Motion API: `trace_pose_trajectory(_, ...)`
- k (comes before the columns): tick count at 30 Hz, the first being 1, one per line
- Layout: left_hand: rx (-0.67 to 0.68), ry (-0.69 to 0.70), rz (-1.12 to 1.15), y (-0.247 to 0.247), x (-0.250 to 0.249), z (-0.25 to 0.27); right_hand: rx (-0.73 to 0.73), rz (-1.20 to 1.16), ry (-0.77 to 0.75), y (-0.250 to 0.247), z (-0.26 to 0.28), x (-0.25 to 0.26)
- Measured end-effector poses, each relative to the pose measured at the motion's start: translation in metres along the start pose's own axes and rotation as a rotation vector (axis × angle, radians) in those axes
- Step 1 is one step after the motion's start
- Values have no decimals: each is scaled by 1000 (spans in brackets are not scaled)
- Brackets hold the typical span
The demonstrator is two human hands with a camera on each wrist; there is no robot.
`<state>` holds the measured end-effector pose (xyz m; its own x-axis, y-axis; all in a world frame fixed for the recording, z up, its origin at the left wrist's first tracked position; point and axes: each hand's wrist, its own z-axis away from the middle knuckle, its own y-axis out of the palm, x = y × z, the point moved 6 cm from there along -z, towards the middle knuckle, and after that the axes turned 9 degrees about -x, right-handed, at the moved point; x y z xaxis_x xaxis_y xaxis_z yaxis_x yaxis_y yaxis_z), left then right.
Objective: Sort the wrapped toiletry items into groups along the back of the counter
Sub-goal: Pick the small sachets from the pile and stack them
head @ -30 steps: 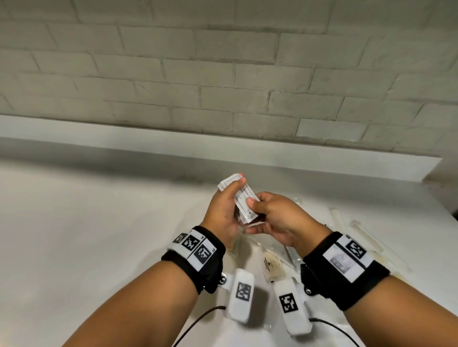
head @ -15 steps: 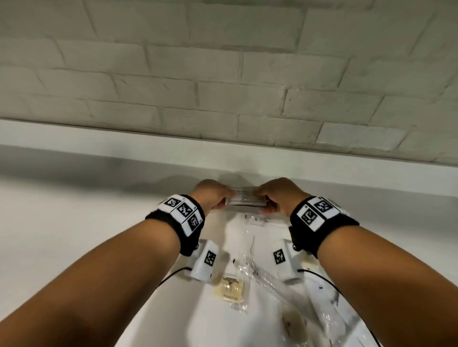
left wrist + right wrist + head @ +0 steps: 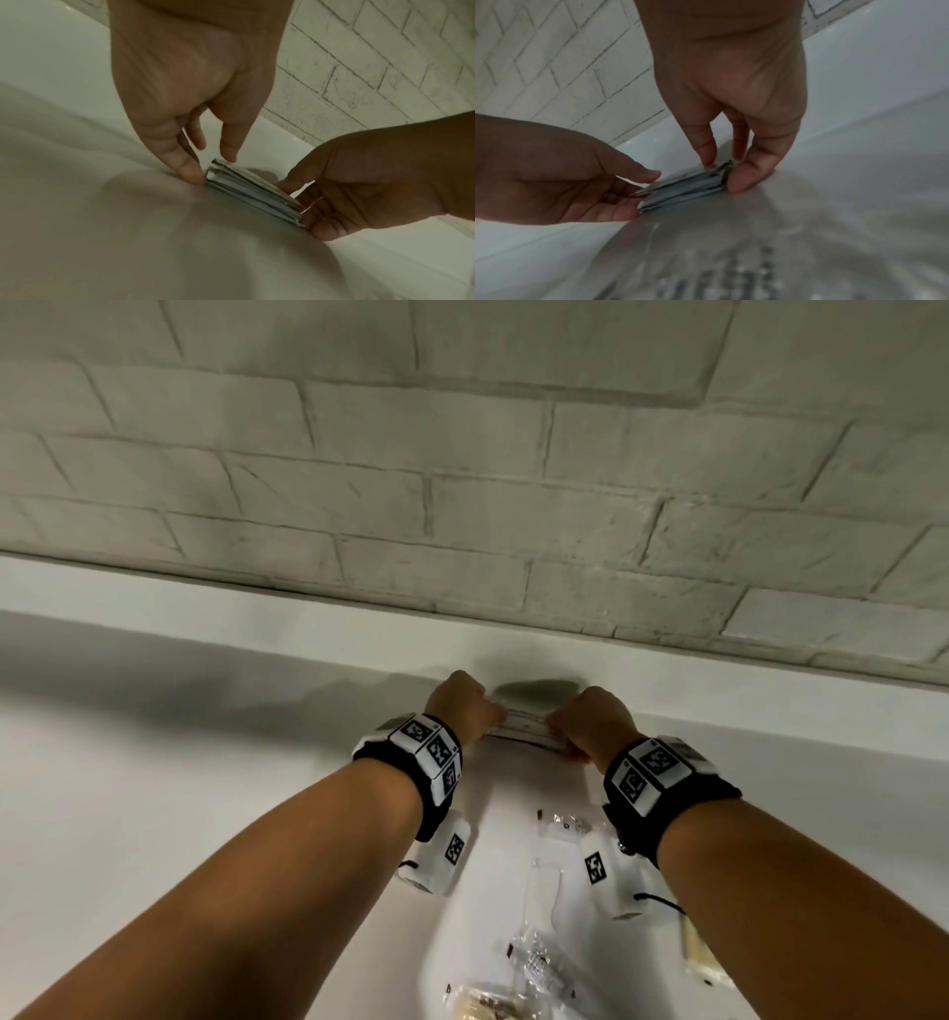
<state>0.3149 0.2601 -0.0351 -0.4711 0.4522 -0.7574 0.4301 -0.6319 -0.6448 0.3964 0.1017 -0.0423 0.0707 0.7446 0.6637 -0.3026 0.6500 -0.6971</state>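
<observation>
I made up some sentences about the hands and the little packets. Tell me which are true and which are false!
1. Both hands hold the stack of flat packets. True: the left hand is at one end, the right hand at the other.
2. The stack sits at the back of the counter, near the brick wall. True.
3. The stack is lifted high in the air. False: it rests on the counter.
4. The wall is red. False: it is whitish.
5. More wrapped items lie nearer the person. True.
</observation>
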Motion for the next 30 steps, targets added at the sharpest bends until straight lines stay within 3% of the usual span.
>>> trace_pose_trajectory(2,-45,38,30,-3,2,0,-30,-23,-39,-8,3,-1)
trace_pose_trajectory(5,45,245,-55,-3,-7,8,-42,15,-156,-20,12,1)
trace_pose_trajectory(8,129,418,-288,2,-12,18,1,281,-326,-20,21,6)
trace_pose_trajectory(11,85,501,-458,6,-20,20,6,478,-412,-11,26,6)
trace_pose_trajectory(14,53,514,-501,8,-25,14,-19,544,-461,-9,23,9)
trace_pose_trajectory(19,23,576,-545,10,-37,6,34,447,-608,-11,21,27)
trace_pose_trajectory(25,21,544,-532,12,-37,-4,-10,635,-573,-7,0,27)
trace_pose_trajectory(30,36,495,-465,8,-33,-1,47,622,-582,-13,1,30)
